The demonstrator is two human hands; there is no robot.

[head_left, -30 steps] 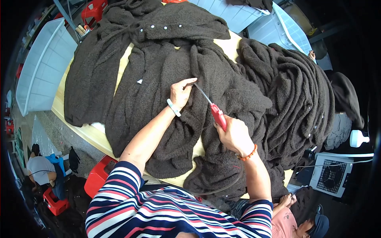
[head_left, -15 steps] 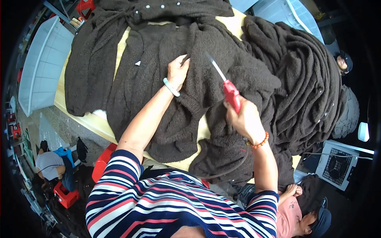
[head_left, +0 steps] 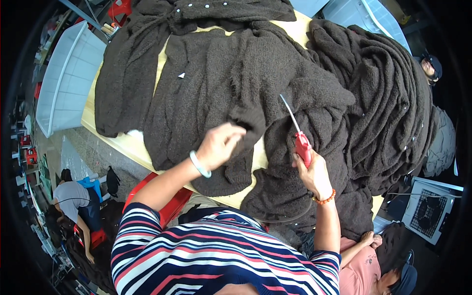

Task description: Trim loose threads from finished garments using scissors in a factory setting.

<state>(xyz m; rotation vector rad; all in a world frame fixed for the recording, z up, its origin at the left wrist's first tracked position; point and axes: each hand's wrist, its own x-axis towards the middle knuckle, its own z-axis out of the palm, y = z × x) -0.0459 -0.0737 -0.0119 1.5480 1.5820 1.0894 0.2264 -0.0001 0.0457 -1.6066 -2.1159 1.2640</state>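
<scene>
A dark brown knitted garment [head_left: 206, 83] lies spread over the pale yellow table in front of me. My left hand [head_left: 219, 144], wearing a pale bangle, is over its near part with fingers stretched and thumb apart. The fingertips are beside a raised, bunched cuff [head_left: 248, 117]; whether they touch it is hard to see. In my right hand [head_left: 315, 173], closed round the handle, is a red air blow gun [head_left: 303, 150]. Its thin metal nozzle [head_left: 289, 110] points up and away over the knit, and a hose [head_left: 290, 216] trails below the wrist.
More brown knitwear [head_left: 383, 98] is heaped at the right, and a buttoned piece [head_left: 231, 11] lies at the far side. Pale plastic bins [head_left: 66, 73] stand left and far right. A red stool [head_left: 169, 201] is near my left side. Co-workers [head_left: 361, 263] sit close by.
My left hand has come nearer to me from the middle of the garment and its fingers have spread. The bunched cuff now shows beside it. The blow gun has shifted slightly nearer and right.
</scene>
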